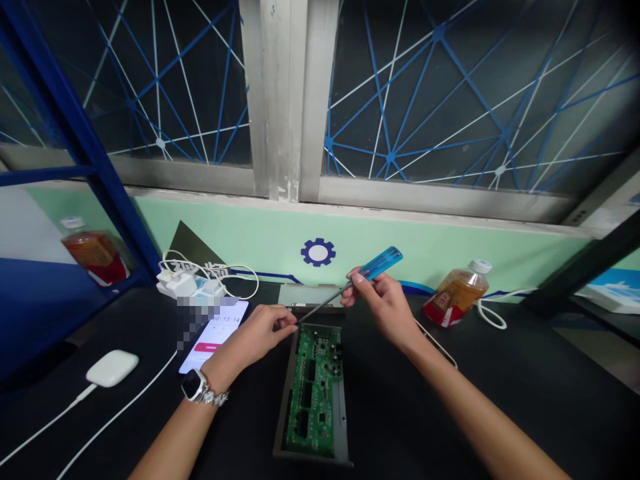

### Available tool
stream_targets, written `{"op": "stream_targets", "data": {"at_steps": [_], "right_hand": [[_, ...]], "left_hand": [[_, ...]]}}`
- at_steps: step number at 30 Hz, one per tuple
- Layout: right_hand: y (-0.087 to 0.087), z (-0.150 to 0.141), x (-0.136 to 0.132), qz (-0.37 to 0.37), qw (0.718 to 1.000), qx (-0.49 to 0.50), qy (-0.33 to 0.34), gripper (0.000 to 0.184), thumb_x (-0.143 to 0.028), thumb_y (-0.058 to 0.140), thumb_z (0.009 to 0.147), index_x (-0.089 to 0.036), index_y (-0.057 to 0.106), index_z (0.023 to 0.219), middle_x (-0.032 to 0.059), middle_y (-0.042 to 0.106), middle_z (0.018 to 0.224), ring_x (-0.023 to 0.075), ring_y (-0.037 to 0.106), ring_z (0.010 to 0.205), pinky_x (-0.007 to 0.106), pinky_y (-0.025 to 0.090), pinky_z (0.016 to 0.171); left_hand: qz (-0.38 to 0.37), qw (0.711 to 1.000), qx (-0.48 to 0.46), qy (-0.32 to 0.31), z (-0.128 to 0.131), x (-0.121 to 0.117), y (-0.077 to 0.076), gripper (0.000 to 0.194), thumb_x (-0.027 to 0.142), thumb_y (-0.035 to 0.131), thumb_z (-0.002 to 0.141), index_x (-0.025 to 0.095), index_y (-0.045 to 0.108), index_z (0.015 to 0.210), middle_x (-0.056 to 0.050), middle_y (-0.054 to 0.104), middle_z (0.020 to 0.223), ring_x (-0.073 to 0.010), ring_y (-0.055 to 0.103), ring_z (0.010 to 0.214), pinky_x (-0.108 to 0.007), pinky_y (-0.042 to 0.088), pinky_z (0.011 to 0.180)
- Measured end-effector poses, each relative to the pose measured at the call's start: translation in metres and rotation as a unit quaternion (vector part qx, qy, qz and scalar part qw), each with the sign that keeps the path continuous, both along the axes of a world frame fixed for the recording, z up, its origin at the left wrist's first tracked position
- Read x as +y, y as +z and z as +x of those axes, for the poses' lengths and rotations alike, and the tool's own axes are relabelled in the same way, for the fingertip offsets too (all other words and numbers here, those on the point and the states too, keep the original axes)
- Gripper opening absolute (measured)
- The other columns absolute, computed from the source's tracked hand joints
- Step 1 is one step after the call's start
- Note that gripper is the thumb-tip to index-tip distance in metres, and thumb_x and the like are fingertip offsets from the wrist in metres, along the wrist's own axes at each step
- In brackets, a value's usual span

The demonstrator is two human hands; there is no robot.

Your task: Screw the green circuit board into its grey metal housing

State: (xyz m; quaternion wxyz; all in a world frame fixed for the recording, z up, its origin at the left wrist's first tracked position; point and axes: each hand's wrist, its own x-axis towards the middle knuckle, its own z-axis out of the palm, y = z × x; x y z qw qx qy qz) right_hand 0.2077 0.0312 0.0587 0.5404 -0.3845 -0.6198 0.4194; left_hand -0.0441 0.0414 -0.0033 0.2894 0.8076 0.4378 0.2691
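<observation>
A green circuit board (316,390) lies in a grey metal tray (284,413) on the black table. My right hand (383,303) grips a screwdriver with a blue handle (379,263); its shaft slants down to the board's far left corner. My left hand (263,332), with a watch on the wrist, pinches its fingers together at that same corner, beside the screwdriver tip. What the fingers pinch is too small to see.
A phone (214,337) with a lit screen lies left of the board. A white charger and cables (187,283) sit behind it, a white pod (112,367) to the left. Bottles of orange drink lie at right (456,293) and far left (93,252).
</observation>
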Motion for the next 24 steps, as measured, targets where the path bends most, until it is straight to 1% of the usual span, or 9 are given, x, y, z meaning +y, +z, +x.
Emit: {"op": "stream_targets", "data": {"at_steps": [5, 9, 12, 17, 21, 24], "right_hand": [[0.006, 0.002, -0.003, 0.013, 0.999, -0.038, 0.018, 0.032, -0.048, 0.056, 0.091, -0.017, 0.055, 0.1, 0.0048, 0.067, 0.077, 0.0176, 0.065, 0.067, 0.034, 0.053, 0.068], [0.011, -0.001, -0.006, 0.024, 0.998, -0.013, 0.058, 0.031, -0.049, 0.052, 0.092, -0.019, 0.053, 0.099, 0.0082, 0.069, 0.09, 0.0179, 0.068, 0.069, 0.035, 0.055, 0.067], [0.012, -0.005, -0.007, 0.031, 0.997, -0.027, 0.066, 0.03, -0.05, 0.048, 0.094, -0.021, 0.051, 0.096, 0.0085, 0.07, 0.091, 0.0185, 0.069, 0.07, 0.036, 0.057, 0.067], [0.02, -0.018, -0.004, 0.061, 0.994, -0.089, 0.026, 0.029, -0.051, 0.044, 0.095, -0.023, 0.045, 0.098, 0.0057, 0.07, 0.087, 0.0167, 0.068, 0.062, 0.033, 0.057, 0.059], [0.027, -0.033, -0.002, 0.104, 0.985, -0.137, -0.006, 0.024, -0.047, 0.043, 0.097, -0.023, 0.042, 0.1, 0.0009, 0.067, 0.077, 0.0141, 0.065, 0.055, 0.028, 0.054, 0.054], [0.025, -0.042, -0.002, 0.115, 0.98, -0.165, -0.013, 0.021, -0.043, 0.043, 0.098, -0.023, 0.042, 0.102, -0.0002, 0.065, 0.074, 0.0131, 0.063, 0.054, 0.027, 0.053, 0.054]], "left_hand": [[0.024, 1.0, 0.002, -0.009, 0.009, -0.003, 0.0, 0.018, 0.032, 0.057, 0.088, 0.018, 0.069, 0.087, -0.003, 0.068, 0.083, -0.0166, 0.058, 0.074, -0.027, 0.042, 0.069], [0.036, 0.999, 0.003, -0.012, 0.016, -0.006, 0.0, 0.019, 0.03, 0.055, 0.09, 0.018, 0.069, 0.089, -0.003, 0.068, 0.084, -0.016, 0.058, 0.072, -0.027, 0.041, 0.068], [0.041, 0.999, -0.003, -0.012, 0.019, -0.008, 0.001, 0.018, 0.028, 0.054, 0.092, 0.018, 0.068, 0.09, -0.003, 0.068, 0.085, -0.0163, 0.059, 0.074, -0.027, 0.042, 0.069], [0.046, 0.999, -0.017, 0.007, 0.022, -0.01, 0.001, 0.02, 0.031, 0.053, 0.093, 0.017, 0.067, 0.09, -0.002, 0.067, 0.082, -0.0165, 0.06, 0.074, -0.026, 0.042, 0.069], [0.057, 0.998, -0.034, 0.009, 0.024, -0.01, 0.0, 0.018, 0.026, 0.052, 0.094, 0.018, 0.067, 0.088, -0.001, 0.066, 0.08, -0.0159, 0.06, 0.073, -0.026, 0.043, 0.069], [0.078, 0.996, -0.042, 0.006, 0.026, -0.009, -0.002, 0.013, 0.025, 0.055, 0.092, 0.019, 0.067, 0.091, -0.002, 0.066, 0.084, -0.0169, 0.061, 0.077, -0.027, 0.044, 0.071]]}}
